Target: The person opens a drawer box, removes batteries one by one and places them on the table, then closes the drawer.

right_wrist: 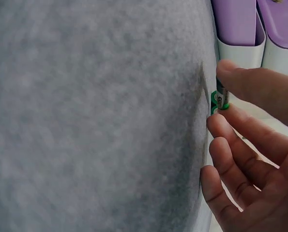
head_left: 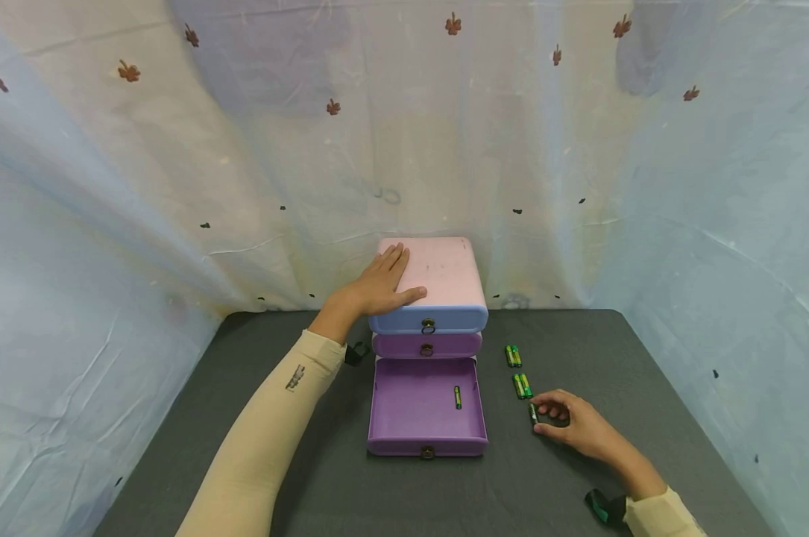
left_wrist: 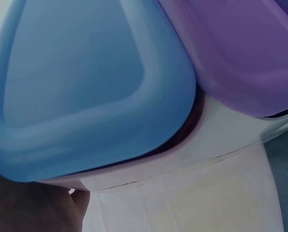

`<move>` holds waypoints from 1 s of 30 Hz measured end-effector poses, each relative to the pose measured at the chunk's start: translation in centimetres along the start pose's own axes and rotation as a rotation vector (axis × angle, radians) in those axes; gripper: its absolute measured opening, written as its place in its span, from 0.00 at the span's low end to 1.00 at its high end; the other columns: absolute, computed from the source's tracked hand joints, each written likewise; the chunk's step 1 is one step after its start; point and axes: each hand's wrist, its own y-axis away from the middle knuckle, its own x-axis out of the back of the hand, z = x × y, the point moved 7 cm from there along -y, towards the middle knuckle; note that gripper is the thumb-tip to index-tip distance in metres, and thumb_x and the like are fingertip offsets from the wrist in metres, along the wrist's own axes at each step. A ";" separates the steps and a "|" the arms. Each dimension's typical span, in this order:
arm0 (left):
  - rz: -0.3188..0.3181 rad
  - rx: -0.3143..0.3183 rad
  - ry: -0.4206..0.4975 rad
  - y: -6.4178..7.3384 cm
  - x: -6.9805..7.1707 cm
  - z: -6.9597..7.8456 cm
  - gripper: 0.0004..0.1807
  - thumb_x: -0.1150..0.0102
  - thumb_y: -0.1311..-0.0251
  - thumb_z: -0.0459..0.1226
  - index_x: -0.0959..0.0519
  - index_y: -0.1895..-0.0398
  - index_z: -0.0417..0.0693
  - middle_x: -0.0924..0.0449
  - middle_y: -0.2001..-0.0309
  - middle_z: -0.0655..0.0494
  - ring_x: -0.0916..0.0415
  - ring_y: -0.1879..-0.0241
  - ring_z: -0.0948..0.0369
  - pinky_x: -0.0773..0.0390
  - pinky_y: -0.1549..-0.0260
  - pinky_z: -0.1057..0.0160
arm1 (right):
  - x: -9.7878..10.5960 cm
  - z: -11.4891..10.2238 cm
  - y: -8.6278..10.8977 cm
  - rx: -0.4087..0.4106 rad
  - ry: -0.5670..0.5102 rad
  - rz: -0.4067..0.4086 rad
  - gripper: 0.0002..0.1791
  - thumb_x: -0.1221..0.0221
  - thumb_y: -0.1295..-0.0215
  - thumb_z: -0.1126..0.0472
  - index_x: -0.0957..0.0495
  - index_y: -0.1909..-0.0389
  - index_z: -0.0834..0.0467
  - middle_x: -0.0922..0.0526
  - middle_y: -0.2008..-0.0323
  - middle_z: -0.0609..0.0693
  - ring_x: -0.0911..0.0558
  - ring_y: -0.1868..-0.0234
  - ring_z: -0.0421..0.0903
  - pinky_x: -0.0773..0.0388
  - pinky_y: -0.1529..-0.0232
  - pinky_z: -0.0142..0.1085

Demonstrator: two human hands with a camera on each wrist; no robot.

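Note:
My left hand [head_left: 382,287] rests flat, fingers spread, on the pink top of a small drawer cabinet [head_left: 444,272]. Its blue top drawer [head_left: 397,321] and purple middle drawer [head_left: 397,345] sit above a purple bottom drawer [head_left: 411,414] that is pulled out. One green battery [head_left: 458,397] lies in that bottom drawer, toward its right side. To the right of the cabinet, my right hand [head_left: 581,426] pinches a battery [right_wrist: 222,96] between thumb and forefinger, close to the table. Just beyond it lie a pair of green batteries [head_left: 522,385] and, farther back, another pair [head_left: 514,356].
A dark grey cloth covers the table [head_left: 552,500]. Behind and on both sides hangs a pale curtain [head_left: 431,164] with small leaf prints. The open bottom drawer juts out toward the front, between my two arms.

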 end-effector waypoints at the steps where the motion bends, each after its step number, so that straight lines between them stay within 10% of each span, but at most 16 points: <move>1: 0.001 0.001 -0.001 0.0 0.0 0.0 0.54 0.58 0.20 0.65 0.67 0.12 0.39 0.74 0.12 0.43 0.76 0.13 0.51 0.72 0.16 0.52 | 0.0 0.1 0.0 -0.002 -0.001 -0.001 0.22 0.24 0.35 0.55 0.16 0.43 0.59 0.18 0.55 0.46 0.23 0.59 0.38 0.21 0.60 0.35; 30: -0.003 0.005 0.012 -0.1 0.0 0.0 0.54 0.59 0.21 0.65 0.68 0.12 0.39 0.74 0.12 0.44 0.77 0.13 0.52 0.72 0.16 0.52 | 0.4 -1.0 0.1 0.060 0.026 0.017 0.25 0.22 0.37 0.58 0.17 0.41 0.61 0.20 0.54 0.48 0.24 0.60 0.41 0.22 0.63 0.36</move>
